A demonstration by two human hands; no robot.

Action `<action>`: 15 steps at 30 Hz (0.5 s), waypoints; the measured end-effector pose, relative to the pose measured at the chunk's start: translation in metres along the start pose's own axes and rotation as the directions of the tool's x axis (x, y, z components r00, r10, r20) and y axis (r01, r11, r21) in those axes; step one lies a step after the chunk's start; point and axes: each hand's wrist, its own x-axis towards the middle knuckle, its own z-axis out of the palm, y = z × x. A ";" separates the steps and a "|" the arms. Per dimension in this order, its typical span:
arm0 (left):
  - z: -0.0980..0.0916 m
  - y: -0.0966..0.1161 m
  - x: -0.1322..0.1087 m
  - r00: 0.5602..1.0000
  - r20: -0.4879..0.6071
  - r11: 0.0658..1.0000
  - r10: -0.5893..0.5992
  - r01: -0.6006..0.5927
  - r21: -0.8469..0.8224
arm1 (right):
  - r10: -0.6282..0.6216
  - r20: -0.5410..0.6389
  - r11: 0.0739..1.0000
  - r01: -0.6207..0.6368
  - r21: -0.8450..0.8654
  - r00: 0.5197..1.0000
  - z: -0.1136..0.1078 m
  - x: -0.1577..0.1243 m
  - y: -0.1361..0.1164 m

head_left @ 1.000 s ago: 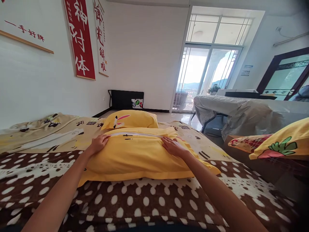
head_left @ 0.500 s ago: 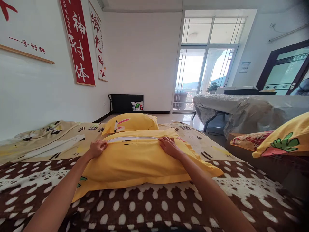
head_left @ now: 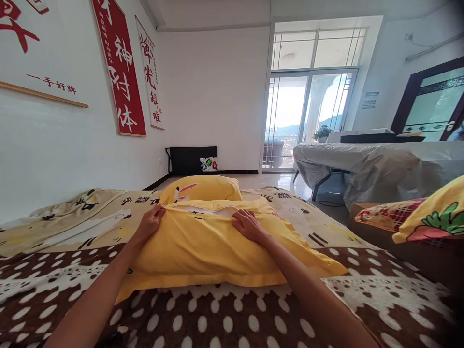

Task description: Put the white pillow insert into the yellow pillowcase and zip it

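A yellow pillowcase (head_left: 203,251) with a pillow inside lies across the bed in front of me. Along its far side a zippered opening gapes, and a strip of the white pillow (head_left: 199,209) shows through it. My left hand (head_left: 151,221) is closed on the fabric at the left end of the opening, pulling it taut into creases. My right hand (head_left: 249,223) has its fingers curled over the opening's edge farther right, closed on the fabric. Fingertips of both hands are partly hidden. Right behind lies a second yellow pillow (head_left: 210,187) with a rabbit print.
The bed has a brown and beige patterned blanket (head_left: 203,314). To the right are another yellow pillow with a carrot print (head_left: 440,220) and a red checked cushion (head_left: 391,215). A plastic-covered table (head_left: 326,152) stands behind them. A black folded panel (head_left: 184,161) leans against the far wall.
My left hand has drawn the fabric's edge up and taut at the left end. The right hand has shifted slightly left along the opening, which now sags in the middle. The view has tilted slightly.
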 end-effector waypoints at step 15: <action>0.048 0.062 -0.012 0.913 0.348 0.975 0.212 -0.171 -0.143 | -0.039 -0.251 0.989 0.001 -0.148 0.967 -0.115 0.004 -0.008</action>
